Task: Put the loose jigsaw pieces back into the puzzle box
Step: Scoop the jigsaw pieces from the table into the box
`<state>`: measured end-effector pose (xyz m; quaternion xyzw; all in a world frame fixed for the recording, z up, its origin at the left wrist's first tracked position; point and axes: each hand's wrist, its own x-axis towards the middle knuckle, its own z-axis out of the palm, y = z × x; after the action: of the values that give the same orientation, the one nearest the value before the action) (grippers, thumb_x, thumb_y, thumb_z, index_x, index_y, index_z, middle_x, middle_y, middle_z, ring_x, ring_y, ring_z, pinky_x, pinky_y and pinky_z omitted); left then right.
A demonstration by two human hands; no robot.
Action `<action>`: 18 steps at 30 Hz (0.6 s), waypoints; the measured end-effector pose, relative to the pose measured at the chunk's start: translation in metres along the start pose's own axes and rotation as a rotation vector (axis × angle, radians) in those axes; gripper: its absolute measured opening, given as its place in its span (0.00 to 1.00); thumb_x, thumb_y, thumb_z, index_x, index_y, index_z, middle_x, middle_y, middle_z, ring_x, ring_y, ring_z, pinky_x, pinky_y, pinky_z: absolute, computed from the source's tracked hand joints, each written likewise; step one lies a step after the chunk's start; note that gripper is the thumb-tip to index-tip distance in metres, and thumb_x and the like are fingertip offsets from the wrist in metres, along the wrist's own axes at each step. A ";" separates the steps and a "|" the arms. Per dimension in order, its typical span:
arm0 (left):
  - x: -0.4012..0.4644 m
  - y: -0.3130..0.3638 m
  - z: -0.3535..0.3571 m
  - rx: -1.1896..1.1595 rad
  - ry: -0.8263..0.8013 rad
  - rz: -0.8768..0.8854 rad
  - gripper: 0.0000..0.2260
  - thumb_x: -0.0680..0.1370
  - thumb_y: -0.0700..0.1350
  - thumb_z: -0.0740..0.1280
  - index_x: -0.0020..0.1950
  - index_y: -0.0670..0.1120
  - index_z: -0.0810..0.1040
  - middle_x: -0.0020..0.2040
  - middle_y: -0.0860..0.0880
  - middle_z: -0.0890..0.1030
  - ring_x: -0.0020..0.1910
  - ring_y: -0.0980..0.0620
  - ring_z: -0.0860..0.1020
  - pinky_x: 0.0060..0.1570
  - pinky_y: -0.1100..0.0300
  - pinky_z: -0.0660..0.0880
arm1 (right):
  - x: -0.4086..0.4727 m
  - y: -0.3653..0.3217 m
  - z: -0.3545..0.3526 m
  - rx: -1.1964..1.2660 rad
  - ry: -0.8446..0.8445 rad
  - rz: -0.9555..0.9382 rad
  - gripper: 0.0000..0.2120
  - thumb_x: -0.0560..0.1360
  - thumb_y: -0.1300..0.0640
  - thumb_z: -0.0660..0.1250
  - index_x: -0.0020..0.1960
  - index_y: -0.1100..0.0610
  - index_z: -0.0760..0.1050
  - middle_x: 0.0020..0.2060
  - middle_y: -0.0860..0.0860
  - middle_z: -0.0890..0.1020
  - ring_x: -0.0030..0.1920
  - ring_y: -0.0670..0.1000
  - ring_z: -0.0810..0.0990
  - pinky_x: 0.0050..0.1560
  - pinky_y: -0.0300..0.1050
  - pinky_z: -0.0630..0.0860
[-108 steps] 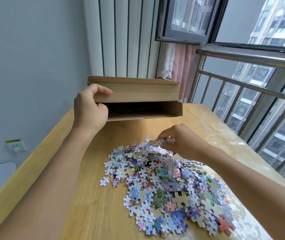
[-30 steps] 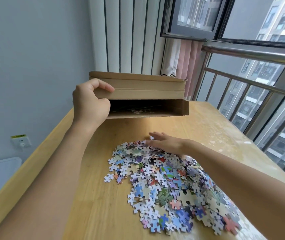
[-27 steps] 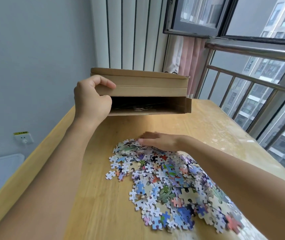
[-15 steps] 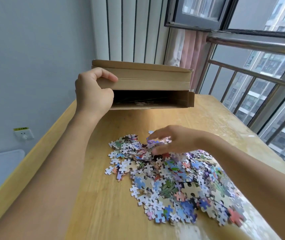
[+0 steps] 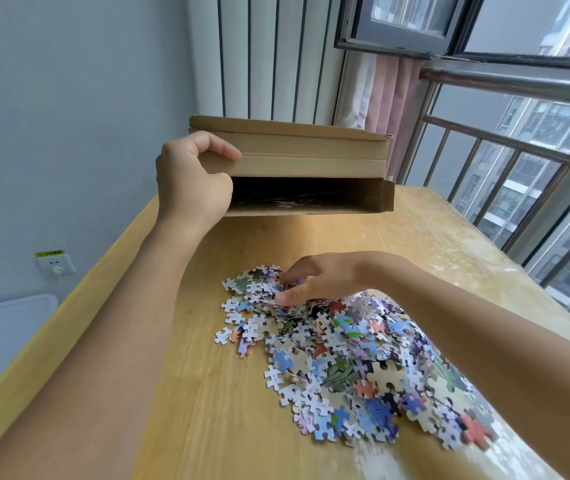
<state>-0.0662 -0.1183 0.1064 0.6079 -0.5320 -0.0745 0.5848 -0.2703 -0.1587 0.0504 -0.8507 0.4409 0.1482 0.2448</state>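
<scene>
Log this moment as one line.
left hand: holds puzzle box open | right hand: gathering jigsaw pieces | table: pile remains

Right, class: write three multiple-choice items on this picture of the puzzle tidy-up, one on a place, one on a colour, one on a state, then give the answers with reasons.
1. Where does the pile of jigsaw pieces lie?
A. on the wooden table
B. on the floor
C. on the window sill

2. What colour is the puzzle box?
A. white
B. brown cardboard
C. red

3. What is the left hand doing?
A. resting flat on the table
B. hanging idle
C. gripping the box's lid end

Answers: 1 A, the pieces sit on bare wood near the right hand; 2 B, it is plain cardboard; 3 C, its fingers curl over the flap, leaving the box open.
</scene>
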 end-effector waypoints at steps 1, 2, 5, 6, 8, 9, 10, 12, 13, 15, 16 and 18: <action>0.000 0.000 0.000 0.000 0.000 -0.001 0.21 0.69 0.27 0.64 0.48 0.51 0.83 0.49 0.51 0.80 0.46 0.52 0.75 0.36 0.70 0.69 | -0.005 -0.004 -0.002 -0.062 0.003 -0.007 0.40 0.70 0.22 0.59 0.74 0.45 0.70 0.72 0.45 0.72 0.70 0.51 0.71 0.73 0.58 0.66; 0.000 0.000 0.000 -0.001 -0.001 -0.001 0.21 0.69 0.27 0.64 0.48 0.51 0.83 0.48 0.51 0.80 0.44 0.53 0.75 0.35 0.70 0.68 | -0.007 -0.007 -0.003 -0.114 0.036 -0.021 0.38 0.70 0.24 0.61 0.71 0.47 0.73 0.69 0.47 0.76 0.66 0.52 0.75 0.70 0.57 0.70; 0.000 0.000 0.000 -0.005 -0.008 -0.005 0.21 0.68 0.27 0.64 0.47 0.52 0.83 0.48 0.52 0.80 0.41 0.54 0.74 0.35 0.69 0.69 | 0.005 -0.017 -0.005 -0.125 0.264 -0.082 0.36 0.74 0.28 0.62 0.72 0.52 0.72 0.69 0.50 0.77 0.67 0.54 0.76 0.69 0.55 0.72; 0.000 0.000 0.001 -0.006 -0.010 -0.008 0.21 0.68 0.27 0.64 0.47 0.52 0.83 0.48 0.52 0.80 0.41 0.54 0.74 0.35 0.67 0.70 | 0.014 -0.021 -0.004 -0.106 0.278 -0.097 0.38 0.74 0.28 0.62 0.76 0.49 0.68 0.73 0.49 0.72 0.71 0.54 0.72 0.72 0.55 0.69; 0.001 -0.001 0.001 -0.007 -0.011 -0.015 0.22 0.68 0.27 0.63 0.47 0.52 0.83 0.49 0.52 0.80 0.41 0.53 0.75 0.37 0.65 0.71 | 0.030 -0.031 0.004 -0.061 0.181 -0.128 0.42 0.72 0.25 0.61 0.80 0.43 0.58 0.79 0.46 0.61 0.77 0.53 0.63 0.77 0.55 0.61; 0.001 -0.001 0.001 -0.006 -0.012 -0.018 0.22 0.68 0.27 0.63 0.47 0.52 0.83 0.48 0.52 0.80 0.40 0.53 0.75 0.37 0.65 0.71 | 0.038 -0.035 0.009 -0.062 0.116 -0.127 0.45 0.69 0.23 0.61 0.80 0.40 0.55 0.81 0.45 0.57 0.79 0.53 0.59 0.77 0.55 0.57; 0.001 -0.001 0.002 -0.007 -0.015 -0.021 0.22 0.68 0.27 0.63 0.47 0.52 0.83 0.48 0.52 0.80 0.39 0.54 0.74 0.36 0.65 0.70 | 0.043 -0.037 0.015 -0.083 0.071 -0.118 0.48 0.67 0.21 0.62 0.80 0.39 0.53 0.81 0.44 0.53 0.80 0.53 0.56 0.78 0.57 0.55; 0.000 -0.001 0.002 -0.009 -0.017 -0.020 0.22 0.67 0.27 0.62 0.46 0.52 0.83 0.47 0.54 0.80 0.38 0.56 0.74 0.36 0.66 0.70 | 0.044 -0.039 0.019 -0.125 0.059 -0.113 0.51 0.63 0.21 0.65 0.80 0.38 0.53 0.81 0.44 0.53 0.80 0.53 0.53 0.78 0.59 0.55; 0.000 -0.001 0.001 -0.010 -0.015 -0.018 0.22 0.67 0.27 0.62 0.46 0.52 0.83 0.47 0.54 0.80 0.39 0.56 0.75 0.37 0.67 0.70 | 0.041 -0.041 0.018 -0.126 0.075 -0.126 0.51 0.63 0.22 0.67 0.80 0.39 0.55 0.81 0.45 0.55 0.80 0.54 0.55 0.77 0.59 0.57; 0.000 -0.001 0.001 -0.013 -0.012 -0.006 0.22 0.68 0.27 0.62 0.46 0.51 0.83 0.47 0.54 0.80 0.44 0.54 0.76 0.39 0.67 0.70 | 0.028 -0.042 0.015 -0.125 0.076 -0.157 0.47 0.65 0.25 0.69 0.78 0.41 0.60 0.78 0.46 0.61 0.77 0.55 0.61 0.75 0.59 0.63; 0.001 -0.001 0.001 -0.013 -0.011 -0.001 0.22 0.68 0.27 0.62 0.46 0.51 0.83 0.47 0.54 0.80 0.45 0.54 0.76 0.40 0.67 0.70 | 0.021 -0.042 0.015 -0.135 0.067 -0.174 0.44 0.66 0.26 0.70 0.77 0.41 0.63 0.76 0.47 0.64 0.75 0.55 0.65 0.73 0.60 0.65; 0.002 -0.001 0.001 -0.013 -0.007 -0.002 0.22 0.67 0.27 0.62 0.46 0.52 0.83 0.47 0.53 0.80 0.45 0.53 0.76 0.40 0.67 0.71 | 0.005 -0.041 0.017 -0.151 0.042 -0.185 0.40 0.67 0.29 0.72 0.74 0.41 0.67 0.71 0.46 0.68 0.71 0.54 0.69 0.70 0.59 0.70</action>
<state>-0.0655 -0.1203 0.1068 0.6043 -0.5329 -0.0806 0.5868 -0.2350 -0.1325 0.0457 -0.9067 0.3533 0.1398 0.1832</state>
